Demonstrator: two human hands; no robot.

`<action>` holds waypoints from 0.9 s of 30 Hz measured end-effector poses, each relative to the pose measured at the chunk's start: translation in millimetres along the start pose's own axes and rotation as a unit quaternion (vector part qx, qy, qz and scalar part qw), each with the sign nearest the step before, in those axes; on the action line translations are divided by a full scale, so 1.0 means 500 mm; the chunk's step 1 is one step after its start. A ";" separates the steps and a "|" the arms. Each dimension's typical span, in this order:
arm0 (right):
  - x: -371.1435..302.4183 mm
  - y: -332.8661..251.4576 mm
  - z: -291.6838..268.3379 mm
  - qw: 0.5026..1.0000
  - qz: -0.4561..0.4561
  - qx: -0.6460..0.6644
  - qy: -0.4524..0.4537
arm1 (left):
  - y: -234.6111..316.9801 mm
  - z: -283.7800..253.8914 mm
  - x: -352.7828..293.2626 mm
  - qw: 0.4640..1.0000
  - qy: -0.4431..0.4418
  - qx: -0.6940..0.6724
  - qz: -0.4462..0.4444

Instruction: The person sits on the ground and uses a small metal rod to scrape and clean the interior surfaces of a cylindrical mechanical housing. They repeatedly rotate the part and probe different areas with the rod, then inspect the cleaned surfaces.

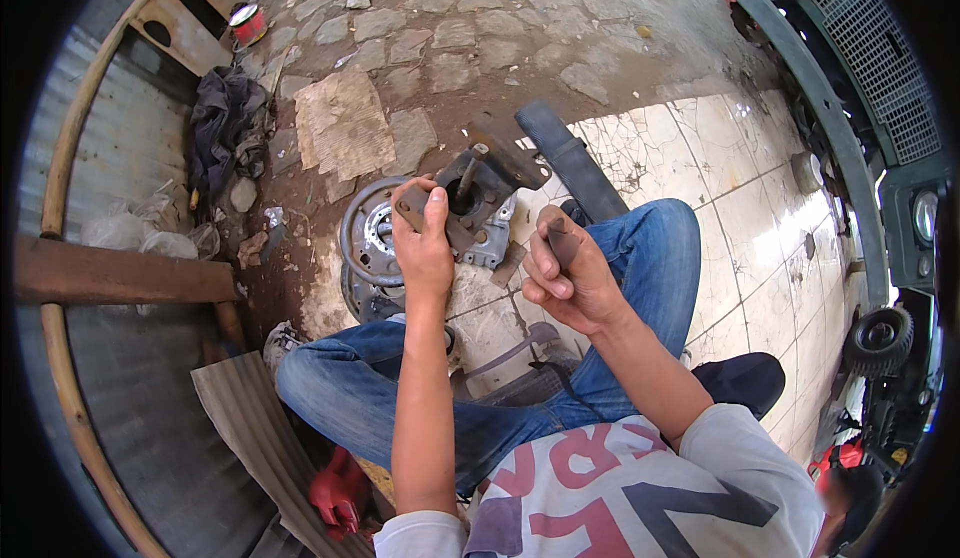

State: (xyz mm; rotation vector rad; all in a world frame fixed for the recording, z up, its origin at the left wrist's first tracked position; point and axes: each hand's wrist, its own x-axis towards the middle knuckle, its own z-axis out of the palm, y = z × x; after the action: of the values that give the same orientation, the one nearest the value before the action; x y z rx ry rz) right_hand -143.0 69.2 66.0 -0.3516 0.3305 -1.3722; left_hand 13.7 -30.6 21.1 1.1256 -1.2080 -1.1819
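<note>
My left hand (424,248) grips a flat grey-brown metal plate (452,230) with small holes, its thumb laid over the face. Held away from it, my right hand (580,278) pinches a small thin dark-brown piece (564,246) between thumb and fingers; its kind is unclear. Just beyond my left hand sits a greasy metal assembly (490,200) with an upright rod, partly hidden by the plate and fingers. To its left lies a round grey steel wheel-like part (362,248), with another round part partly covered below it.
A long dark bar (572,161) lies across the white tile floor (742,268). Cardboard (343,123) rests on the dirt ahead. Left are a rusty beam (125,270) and corrugated sheet (245,423). A green vehicle (860,48) stands right; another person (850,508) is at lower right.
</note>
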 end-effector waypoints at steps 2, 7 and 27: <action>-0.004 -0.001 0.008 1.000 -0.014 -0.022 0.003 | -0.002 -0.001 0.004 1.000 -0.007 0.018 0.014; 0.014 0.003 -0.023 0.922 -0.018 -0.336 0.189 | 0.006 0.004 0.002 1.000 -0.009 0.002 0.006; 0.075 0.072 -0.084 0.661 -0.233 -0.705 0.107 | 0.017 0.004 0.000 1.000 0.005 -0.005 0.018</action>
State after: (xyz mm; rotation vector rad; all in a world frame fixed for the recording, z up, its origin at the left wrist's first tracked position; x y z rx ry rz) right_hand -122.6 35.8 11.5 -1.6629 1.6182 -1.3831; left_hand 11.9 -30.1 29.7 1.0973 -1.2080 -1.1521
